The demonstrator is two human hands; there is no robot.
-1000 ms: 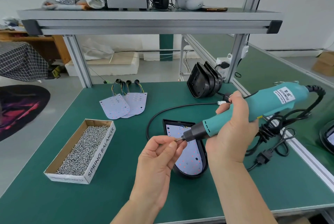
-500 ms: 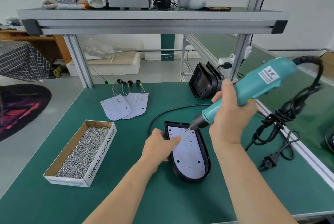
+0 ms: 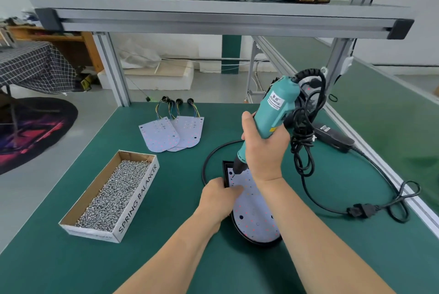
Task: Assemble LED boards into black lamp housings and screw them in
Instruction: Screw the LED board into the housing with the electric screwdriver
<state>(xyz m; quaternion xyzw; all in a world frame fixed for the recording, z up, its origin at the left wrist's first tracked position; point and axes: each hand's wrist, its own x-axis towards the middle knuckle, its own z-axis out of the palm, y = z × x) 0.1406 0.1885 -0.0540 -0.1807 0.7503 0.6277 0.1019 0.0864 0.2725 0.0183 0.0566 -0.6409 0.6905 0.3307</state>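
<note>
One screwdriver (image 3: pixel 273 113), tip on LED board (image 3: pixel 256 217)

The mat (image 3: pixel 166 258) is looking matt and smooth. The box (image 3: pixel 139 201) is showing plain brown cardboard inside and white print outside; the screws (image 3: pixel 114 194) in it are glinting as bright metal. The driver (image 3: pixel 273 113) is showing smooth teal plastic, the housing (image 3: pixel 251 240) glossy black plastic, the board (image 3: pixel 256 217) matt white, the frame (image 3: pixel 213 21) brushed metal.

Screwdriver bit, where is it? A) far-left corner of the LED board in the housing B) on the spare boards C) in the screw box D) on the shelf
A: right hand holds the screwdriver tip-down on that corner of the LED board, left hand pressing the board.
</note>
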